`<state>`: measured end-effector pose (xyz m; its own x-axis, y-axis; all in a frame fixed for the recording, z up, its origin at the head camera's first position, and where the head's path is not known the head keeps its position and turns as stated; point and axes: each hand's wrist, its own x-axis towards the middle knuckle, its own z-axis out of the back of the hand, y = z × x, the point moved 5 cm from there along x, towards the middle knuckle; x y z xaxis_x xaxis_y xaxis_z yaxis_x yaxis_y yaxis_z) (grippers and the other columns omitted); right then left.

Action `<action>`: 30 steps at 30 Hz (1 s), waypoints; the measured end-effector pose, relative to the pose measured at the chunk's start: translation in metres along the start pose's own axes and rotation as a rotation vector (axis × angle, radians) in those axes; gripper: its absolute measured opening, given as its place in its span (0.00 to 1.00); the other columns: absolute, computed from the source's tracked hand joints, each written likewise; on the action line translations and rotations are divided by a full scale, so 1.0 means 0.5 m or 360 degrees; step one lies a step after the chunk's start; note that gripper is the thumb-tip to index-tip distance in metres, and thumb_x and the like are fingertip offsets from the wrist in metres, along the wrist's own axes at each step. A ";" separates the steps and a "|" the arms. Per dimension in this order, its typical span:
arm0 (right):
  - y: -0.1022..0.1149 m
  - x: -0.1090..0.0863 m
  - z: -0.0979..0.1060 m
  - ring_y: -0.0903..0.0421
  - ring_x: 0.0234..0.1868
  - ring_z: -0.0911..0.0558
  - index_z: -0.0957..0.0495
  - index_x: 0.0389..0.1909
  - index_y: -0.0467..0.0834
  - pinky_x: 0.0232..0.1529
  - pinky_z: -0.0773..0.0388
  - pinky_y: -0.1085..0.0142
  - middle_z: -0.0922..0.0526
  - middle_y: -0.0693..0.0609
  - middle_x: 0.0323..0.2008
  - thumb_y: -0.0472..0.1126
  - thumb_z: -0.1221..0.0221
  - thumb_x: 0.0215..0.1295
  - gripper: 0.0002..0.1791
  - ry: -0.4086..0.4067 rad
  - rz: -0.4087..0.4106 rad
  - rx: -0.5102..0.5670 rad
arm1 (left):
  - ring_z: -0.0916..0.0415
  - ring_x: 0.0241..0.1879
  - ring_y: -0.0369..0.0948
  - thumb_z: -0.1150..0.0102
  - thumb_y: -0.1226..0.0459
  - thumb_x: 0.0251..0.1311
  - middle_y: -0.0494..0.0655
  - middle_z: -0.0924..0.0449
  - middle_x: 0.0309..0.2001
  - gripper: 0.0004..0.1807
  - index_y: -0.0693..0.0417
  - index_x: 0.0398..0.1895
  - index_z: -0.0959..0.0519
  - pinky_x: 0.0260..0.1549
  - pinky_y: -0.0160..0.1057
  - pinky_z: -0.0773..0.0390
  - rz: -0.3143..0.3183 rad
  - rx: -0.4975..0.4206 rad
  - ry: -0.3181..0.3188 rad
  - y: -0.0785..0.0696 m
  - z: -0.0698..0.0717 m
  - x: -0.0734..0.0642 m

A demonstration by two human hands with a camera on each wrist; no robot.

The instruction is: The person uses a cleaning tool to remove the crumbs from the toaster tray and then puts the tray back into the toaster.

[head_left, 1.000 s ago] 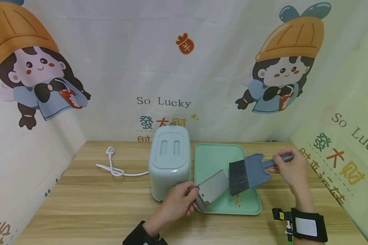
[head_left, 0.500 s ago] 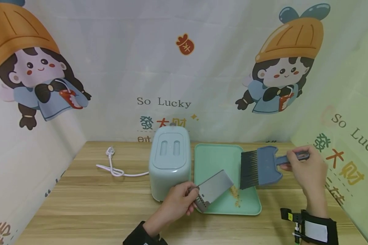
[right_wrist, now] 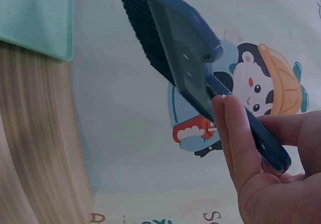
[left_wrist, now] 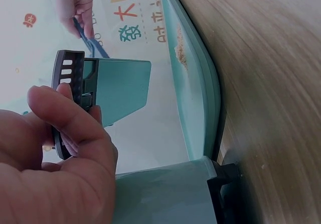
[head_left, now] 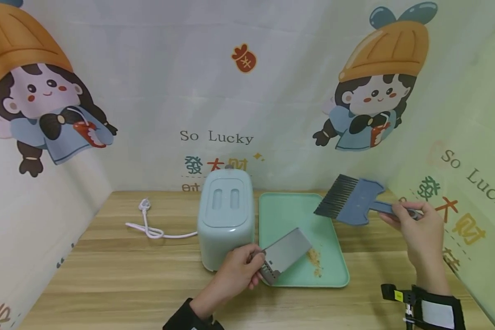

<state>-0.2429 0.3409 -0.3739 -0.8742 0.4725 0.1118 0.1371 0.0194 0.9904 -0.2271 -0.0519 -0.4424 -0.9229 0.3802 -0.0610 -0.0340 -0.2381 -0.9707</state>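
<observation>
My left hand (head_left: 238, 269) pinches the end of a flat grey metal crumb tray (head_left: 288, 250), tilted above the near part of a green tray (head_left: 290, 208). The slotted dark end of the crumb tray (left_wrist: 67, 76) shows between thumb and fingers in the left wrist view. A small heap of light-brown crumbs (head_left: 314, 261) lies on the green tray, beside the metal tip. To the right, my right hand (head_left: 424, 236) grips the handle of a blue brush (head_left: 360, 201) with black bristles. The brush is raised, bristles pointing left over the green tray's far right corner.
A pale blue-green toaster (head_left: 226, 206) with a lid stands left of the green tray, close to my left hand. Its white cord (head_left: 154, 233) and plug lie on the wooden table (head_left: 119, 275) further left. A printed cloth (head_left: 280, 91) hangs behind the table.
The brush has moved away from the crumb tray, right and upward, and its bristles now tilt upward. More crumbs are visible on the green tray. The left hand keeps its place.
</observation>
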 end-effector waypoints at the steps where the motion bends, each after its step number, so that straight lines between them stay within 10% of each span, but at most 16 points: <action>1: -0.004 0.003 0.003 0.62 0.29 0.09 0.30 0.48 0.36 0.37 0.14 0.73 0.19 0.57 0.38 0.31 0.42 0.76 0.07 0.0029 -0.0016 0.0012 | 0.27 0.19 0.35 0.47 0.63 0.77 0.43 0.22 0.23 0.11 0.61 0.44 0.17 0.17 0.29 0.23 0.0000 0.0000 -0.0005 0.000 0.001 0.000; 10: -0.038 0.031 0.061 0.69 0.26 0.12 0.33 0.45 0.33 0.36 0.14 0.74 0.32 0.39 0.54 0.30 0.47 0.76 0.05 -0.0082 -0.0120 -0.0253 | 0.26 0.19 0.35 0.46 0.63 0.76 0.43 0.21 0.23 0.10 0.60 0.44 0.17 0.18 0.33 0.21 0.0011 0.0013 -0.0017 -0.001 0.003 -0.002; 22: -0.089 0.040 0.120 0.76 0.20 0.19 0.30 0.50 0.26 0.27 0.27 0.83 0.25 0.21 0.59 0.38 0.48 0.76 0.16 -0.0127 -0.0112 -0.0996 | 0.26 0.19 0.35 0.47 0.63 0.77 0.43 0.21 0.23 0.11 0.61 0.45 0.17 0.17 0.29 0.23 -0.0009 0.0020 -0.0016 0.000 -0.002 0.000; 26: -0.096 0.048 0.123 0.67 0.21 0.15 0.31 0.55 0.22 0.27 0.22 0.76 0.11 0.35 0.34 0.42 0.45 0.78 0.23 0.0096 -0.0110 -0.1277 | 0.26 0.19 0.35 0.47 0.63 0.77 0.43 0.21 0.23 0.11 0.61 0.46 0.18 0.17 0.29 0.23 -0.0004 0.0008 -0.0011 -0.001 -0.001 -0.001; 30: -0.103 0.049 0.113 0.54 0.28 0.09 0.37 0.64 0.17 0.38 0.11 0.59 0.10 0.39 0.35 0.49 0.45 0.80 0.36 0.0436 -0.0217 -0.1339 | 0.26 0.19 0.35 0.47 0.63 0.77 0.43 0.21 0.23 0.11 0.61 0.46 0.18 0.17 0.29 0.23 -0.0008 0.0002 -0.0007 -0.002 0.000 -0.002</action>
<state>-0.2452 0.4015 -0.4268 -0.9531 0.2846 -0.1026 -0.2692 -0.6434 0.7166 -0.2259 -0.0520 -0.4412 -0.9243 0.3776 -0.0553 -0.0389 -0.2374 -0.9706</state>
